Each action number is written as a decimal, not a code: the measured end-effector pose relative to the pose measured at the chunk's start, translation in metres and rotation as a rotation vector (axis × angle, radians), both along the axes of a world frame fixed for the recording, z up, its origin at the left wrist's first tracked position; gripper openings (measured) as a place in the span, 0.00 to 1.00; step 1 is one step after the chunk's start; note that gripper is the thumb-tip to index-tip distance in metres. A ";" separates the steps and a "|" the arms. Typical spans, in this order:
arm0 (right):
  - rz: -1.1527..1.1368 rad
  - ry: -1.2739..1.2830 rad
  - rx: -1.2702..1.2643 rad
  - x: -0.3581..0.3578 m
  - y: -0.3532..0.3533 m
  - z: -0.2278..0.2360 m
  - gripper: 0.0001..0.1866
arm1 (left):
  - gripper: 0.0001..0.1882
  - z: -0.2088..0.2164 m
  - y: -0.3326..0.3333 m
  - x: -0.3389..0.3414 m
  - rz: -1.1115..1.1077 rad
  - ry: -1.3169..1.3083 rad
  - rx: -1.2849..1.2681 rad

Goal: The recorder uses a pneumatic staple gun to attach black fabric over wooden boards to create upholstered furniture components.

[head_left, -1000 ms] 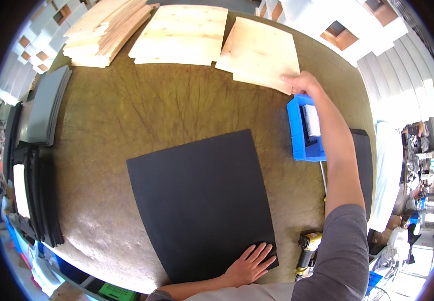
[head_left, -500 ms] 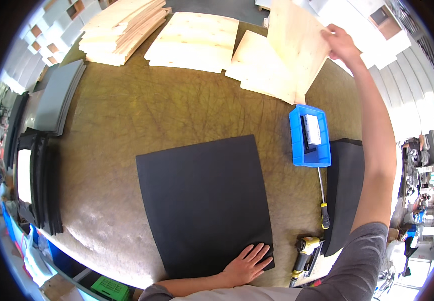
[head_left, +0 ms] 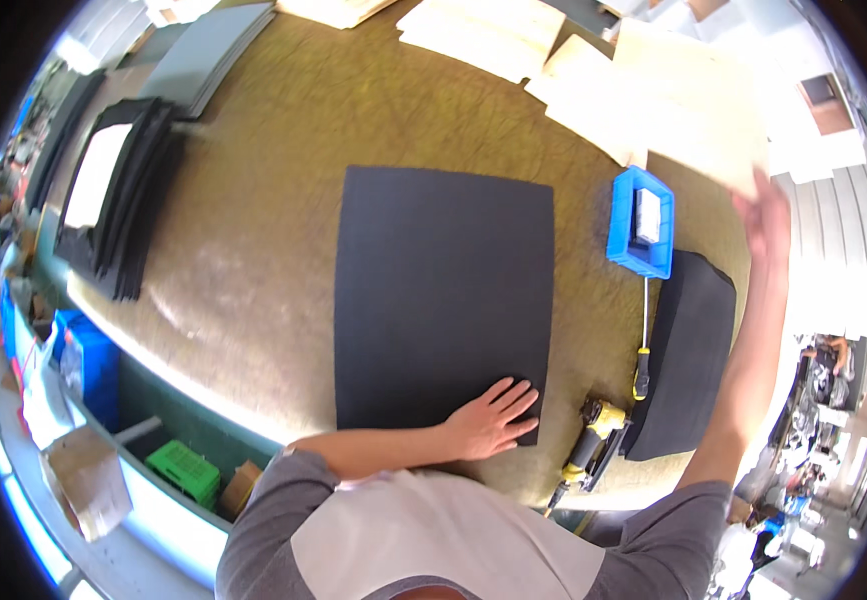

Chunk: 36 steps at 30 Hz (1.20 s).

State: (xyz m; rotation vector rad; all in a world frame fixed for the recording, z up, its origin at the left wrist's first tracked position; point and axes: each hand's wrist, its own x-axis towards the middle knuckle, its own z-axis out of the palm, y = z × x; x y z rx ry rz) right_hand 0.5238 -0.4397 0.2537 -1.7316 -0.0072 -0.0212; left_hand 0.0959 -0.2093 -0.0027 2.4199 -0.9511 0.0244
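A black rectangular sheet (head_left: 443, 300) lies flat on the brown table in front of me. My left hand (head_left: 493, 418) rests palm down on its near right corner, fingers spread. Far off to the right, my right hand (head_left: 761, 222) grips the near corner of a pale wooden board (head_left: 698, 95), and motion blurs its fingers. That board overlaps another flat wooden board (head_left: 593, 100) on its left. Bright light washes out part of both.
Right of the sheet are a blue bin (head_left: 665, 238) holding a small white box, a screwdriver (head_left: 641, 372), a yellow-black nail gun (head_left: 591, 440) and folded black material (head_left: 688, 350). Black sheets (head_left: 138, 215) and grey panels (head_left: 208, 55) stand in stacks at left. More boards (head_left: 483, 35) lie at the back.
The view has shifted, showing more of my torso. My right hand has drawn nearer with the wooden board, which has swung lower to the right. My left hand stays on the sheet's corner.
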 end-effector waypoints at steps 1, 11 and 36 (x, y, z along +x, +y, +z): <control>-0.018 0.032 0.049 -0.039 0.003 -0.011 0.18 | 0.30 -0.003 0.000 0.002 0.009 -0.030 0.028; 0.184 0.340 0.561 -0.342 0.042 -0.155 0.13 | 0.32 -0.009 -0.016 -0.045 -0.007 -0.090 0.106; 0.276 0.481 0.582 -0.389 0.088 -0.222 0.11 | 0.24 -0.017 -0.013 -0.049 0.034 -0.133 0.000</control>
